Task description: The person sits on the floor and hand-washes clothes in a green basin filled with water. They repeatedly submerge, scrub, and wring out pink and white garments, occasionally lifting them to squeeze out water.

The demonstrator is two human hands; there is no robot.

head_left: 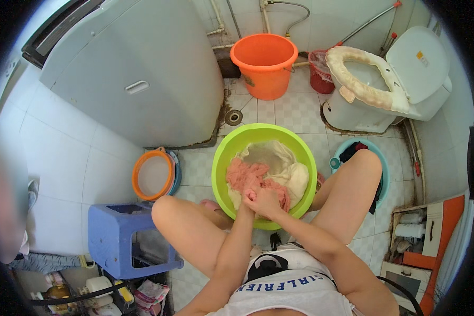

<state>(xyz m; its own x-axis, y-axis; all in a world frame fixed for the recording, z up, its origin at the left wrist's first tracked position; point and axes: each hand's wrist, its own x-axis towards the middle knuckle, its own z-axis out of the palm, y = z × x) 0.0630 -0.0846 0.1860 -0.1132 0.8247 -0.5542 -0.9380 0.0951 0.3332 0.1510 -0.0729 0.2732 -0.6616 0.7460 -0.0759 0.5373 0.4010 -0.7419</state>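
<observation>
From the head camera, looking straight down, the person sits low with knees spread so that the green basin [224, 158] rests on the tiled floor [289, 113] between them, close enough for both forearms to reach in without leaning; the left hand [249, 199] and the right hand [268, 203] meet at the near rim, both closed around a bunch of the pink cloth [250, 176], pressed together as hands are when rubbing fabric against itself; the rest of the pink cloth trails away from the grip into the middle of the basin, where it lies on a cream cloth [292, 176] that lines the far and right side and stands partly out of cloudy water; an orange bucket [263, 68] stands well apart by the far wall under the pipes, likely for water; a smaller orange-rimmed basin [152, 175] leans beside the washing machine [137, 68], out of the way; a blue stool [116, 237] sits by the left knee; a blue basin [376, 152] with dark clothes waits behind the right knee, beside the toilet [389, 79].
</observation>
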